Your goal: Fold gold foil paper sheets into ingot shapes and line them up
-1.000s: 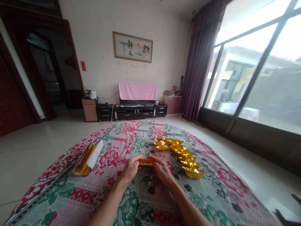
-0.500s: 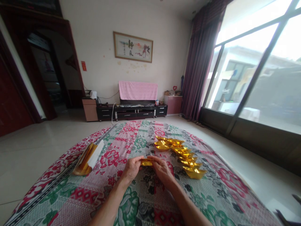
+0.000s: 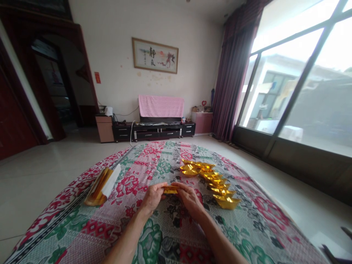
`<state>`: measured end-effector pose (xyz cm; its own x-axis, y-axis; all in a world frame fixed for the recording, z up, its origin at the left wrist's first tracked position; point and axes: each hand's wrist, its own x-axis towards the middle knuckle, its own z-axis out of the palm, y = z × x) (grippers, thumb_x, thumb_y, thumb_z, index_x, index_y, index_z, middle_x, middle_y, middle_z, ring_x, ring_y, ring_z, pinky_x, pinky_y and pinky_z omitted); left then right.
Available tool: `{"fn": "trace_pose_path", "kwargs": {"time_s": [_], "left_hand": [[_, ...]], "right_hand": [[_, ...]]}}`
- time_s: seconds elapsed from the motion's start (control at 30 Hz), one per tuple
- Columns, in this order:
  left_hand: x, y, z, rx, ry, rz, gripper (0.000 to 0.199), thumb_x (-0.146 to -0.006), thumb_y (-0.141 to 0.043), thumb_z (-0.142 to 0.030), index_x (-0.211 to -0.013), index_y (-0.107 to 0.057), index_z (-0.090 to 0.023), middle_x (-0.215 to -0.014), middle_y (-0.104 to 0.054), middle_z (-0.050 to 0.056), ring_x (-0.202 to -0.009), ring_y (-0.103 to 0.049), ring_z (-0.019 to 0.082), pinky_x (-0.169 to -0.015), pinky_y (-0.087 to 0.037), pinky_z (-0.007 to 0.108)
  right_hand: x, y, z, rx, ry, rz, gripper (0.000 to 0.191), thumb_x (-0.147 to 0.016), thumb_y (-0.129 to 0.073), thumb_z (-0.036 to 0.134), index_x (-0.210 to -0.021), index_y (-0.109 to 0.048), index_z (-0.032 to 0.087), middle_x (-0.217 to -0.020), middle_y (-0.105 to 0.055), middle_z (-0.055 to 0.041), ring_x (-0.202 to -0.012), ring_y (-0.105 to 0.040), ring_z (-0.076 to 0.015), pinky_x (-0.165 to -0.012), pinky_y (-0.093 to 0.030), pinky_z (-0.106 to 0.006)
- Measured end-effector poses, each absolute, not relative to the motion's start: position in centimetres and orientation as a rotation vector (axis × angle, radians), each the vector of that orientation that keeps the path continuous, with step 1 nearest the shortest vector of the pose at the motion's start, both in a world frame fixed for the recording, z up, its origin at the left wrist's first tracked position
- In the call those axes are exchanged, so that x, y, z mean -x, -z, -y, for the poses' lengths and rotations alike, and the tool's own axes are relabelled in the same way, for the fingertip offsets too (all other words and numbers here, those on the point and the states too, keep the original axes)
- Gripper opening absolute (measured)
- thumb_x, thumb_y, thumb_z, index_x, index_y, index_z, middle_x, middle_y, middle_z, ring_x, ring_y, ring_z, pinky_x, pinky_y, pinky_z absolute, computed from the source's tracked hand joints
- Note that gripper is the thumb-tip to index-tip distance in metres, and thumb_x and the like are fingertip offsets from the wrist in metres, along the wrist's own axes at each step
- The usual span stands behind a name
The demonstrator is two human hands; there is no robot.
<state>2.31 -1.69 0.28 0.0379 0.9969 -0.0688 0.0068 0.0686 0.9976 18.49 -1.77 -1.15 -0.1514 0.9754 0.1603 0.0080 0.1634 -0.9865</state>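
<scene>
Between my two hands is a small folded piece of gold foil paper (image 3: 171,190), held just above the patterned cloth. My left hand (image 3: 153,197) pinches its left end, and my right hand (image 3: 189,198) grips the right end with the fingers lying along it. My fingers partly cover both ends of the paper. To the right of my hands stand several folded gold paper ingots (image 3: 227,201) in a slanting row, with more bunched at its far end. A stack of gold and white paper sheets (image 3: 100,187) lies bent on the left.
A flowered cloth (image 3: 148,234) in red, green and grey covers the rounded surface under my hands. Beyond it, a low black TV cabinet (image 3: 156,132) lines the wall, with a pink cloth (image 3: 161,106) draped over what stands on it. Large windows (image 3: 288,91) fill the right side.
Almost nothing differs. The gold paper stays between my hands, its front face looking slightly changed in angle, and the view has shifted very slightly.
</scene>
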Motion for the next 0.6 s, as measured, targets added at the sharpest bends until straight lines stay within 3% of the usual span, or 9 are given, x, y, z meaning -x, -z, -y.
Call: {"fn": "trace_pose_path", "kwargs": {"time_s": [0.23, 0.6], "left_hand": [[-2.03, -0.01, 1.58, -1.227, -1.045, -1.177, 0.038, -0.071, -0.049, -0.020, -0.105, -0.064, -0.014, -0.094, -0.070, 0.006, -0.086, -0.063, 0.019, -0.067, -0.050, 0.026], [-1.68, 0.53, 1.24, -1.220, -1.049, -1.166, 0.039, -0.070, -0.051, -0.024, -0.106, -0.064, -0.015, -0.093, -0.070, 0.006, -0.087, -0.062, 0.020, -0.068, -0.050, 0.028]], "right_hand": [[-18.42, 0.38, 2.23, 0.993, -1.249, 1.374, 0.036, -0.071, -0.057, 0.043, -0.095, -0.067, 0.017, -0.086, -0.067, -0.0052, -0.077, -0.058, -0.0187, -0.069, -0.044, -0.028], [-18.80, 0.18, 2.01, 1.023, -1.217, 1.472, 0.034, -0.073, -0.052, 0.035, -0.096, -0.068, 0.017, -0.080, -0.065, -0.0040, -0.077, -0.057, -0.0179, -0.070, -0.045, -0.028]]}}
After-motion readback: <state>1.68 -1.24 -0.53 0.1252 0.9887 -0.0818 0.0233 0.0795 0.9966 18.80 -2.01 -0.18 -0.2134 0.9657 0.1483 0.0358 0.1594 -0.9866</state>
